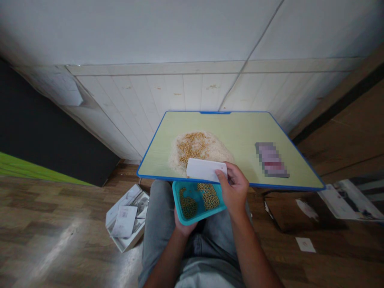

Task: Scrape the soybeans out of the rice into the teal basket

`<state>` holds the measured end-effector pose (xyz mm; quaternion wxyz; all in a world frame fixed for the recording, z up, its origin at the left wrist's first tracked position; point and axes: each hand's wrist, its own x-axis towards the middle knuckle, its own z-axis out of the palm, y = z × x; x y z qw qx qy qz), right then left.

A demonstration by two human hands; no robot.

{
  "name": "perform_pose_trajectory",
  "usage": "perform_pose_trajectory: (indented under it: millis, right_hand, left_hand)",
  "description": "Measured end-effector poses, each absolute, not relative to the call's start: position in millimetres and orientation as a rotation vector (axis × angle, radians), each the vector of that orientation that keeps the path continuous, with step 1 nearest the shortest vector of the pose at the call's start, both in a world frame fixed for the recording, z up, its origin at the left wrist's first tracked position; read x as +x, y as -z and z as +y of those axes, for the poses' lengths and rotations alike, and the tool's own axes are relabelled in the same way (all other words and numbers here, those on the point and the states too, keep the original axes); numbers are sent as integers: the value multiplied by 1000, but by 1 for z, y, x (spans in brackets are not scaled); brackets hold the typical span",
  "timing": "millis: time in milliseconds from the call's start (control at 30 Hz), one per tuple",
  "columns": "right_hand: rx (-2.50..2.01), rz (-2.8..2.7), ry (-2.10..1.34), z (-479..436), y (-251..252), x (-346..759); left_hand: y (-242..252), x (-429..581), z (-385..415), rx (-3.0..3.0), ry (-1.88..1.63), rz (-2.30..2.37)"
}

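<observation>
My right hand [235, 188] is closed on a white flat card [205, 170], held at the near edge of a small green table with a blue rim [270, 187]. On the table lies a pile of white rice mixed with yellow beans [196, 150], just behind the card. Below the table's edge my left hand [184, 227] holds up a teal tray [196, 200] from underneath; the tray contains yellow-green beans. Most of the left hand is hidden under the tray.
A pixelated pink-grey object [271, 160] lies on the table's right side. On the wooden floor sit an open white box with papers [127, 218] at the left and papers [351, 198] at the right. A white panelled wall stands behind the table.
</observation>
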<state>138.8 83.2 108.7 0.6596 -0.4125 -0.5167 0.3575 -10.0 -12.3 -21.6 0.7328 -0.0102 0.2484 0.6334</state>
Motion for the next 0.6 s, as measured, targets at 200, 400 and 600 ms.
perform_pose_trajectory:
  millis: [200,400,600]
  right_hand:
    - [-930,-1163,-816,83,-109,139]
    - [-929,-1174,-818,82,-109,140]
    - [-927,-1140,-760,81,-109,144]
  left_hand:
    - [33,-15,-15,-39,-1397,509]
    - [54,-18,-16,-11,-1421,441]
    - [77,-27,-18,75,-1370,275]
